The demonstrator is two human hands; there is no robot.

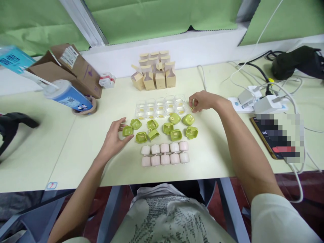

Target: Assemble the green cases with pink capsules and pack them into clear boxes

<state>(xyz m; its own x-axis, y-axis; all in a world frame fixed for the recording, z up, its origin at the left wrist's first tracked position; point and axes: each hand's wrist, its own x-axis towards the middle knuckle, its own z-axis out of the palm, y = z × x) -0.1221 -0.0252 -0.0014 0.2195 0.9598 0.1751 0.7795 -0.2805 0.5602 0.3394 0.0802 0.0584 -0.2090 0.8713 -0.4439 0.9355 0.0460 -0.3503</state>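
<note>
A green cap (128,131) is pinched by the left hand (114,137), a small yellow piece (191,108) by the right hand (204,100); the pink blocks (165,154) are left untouched.

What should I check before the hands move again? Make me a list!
1. Left hand touching a green piece: ok.
2. Right hand really gripping something small: cannot tell.
3. Clear cases in neat rows: ok.
4. Pink pieces lined up in two rows: ok.
5. Green lot all lying the same way: not ok, some are tilted.
</note>
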